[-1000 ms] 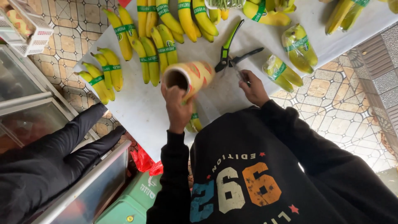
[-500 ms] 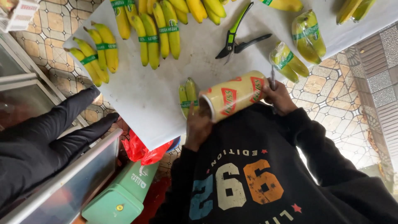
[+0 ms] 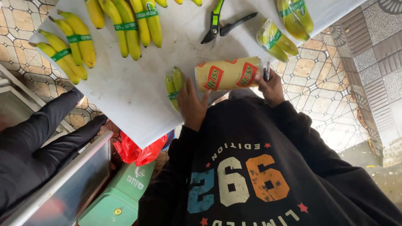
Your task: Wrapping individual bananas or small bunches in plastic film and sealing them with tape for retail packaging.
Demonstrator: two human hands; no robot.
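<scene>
A yellow roll of film with red labels is held lying sideways just above the near edge of the white desk; its left end is cupped by the left hand, fingers clenched around it, and its right end is gripped by the right hand, whose fingers also pinch a small dark tool; just left of the roll a small pair of green bananas with a green band lies on the desk, touching the left hand's thumb side; bare desk surface lies open to the left of this pair, up to the desk's slanted left edge; farther off, green-handled shears lie spread open; to their right, wrapped banana pairs rest near the desk's right edge; at the far left, banded banana bunches are laid in rows.
</scene>
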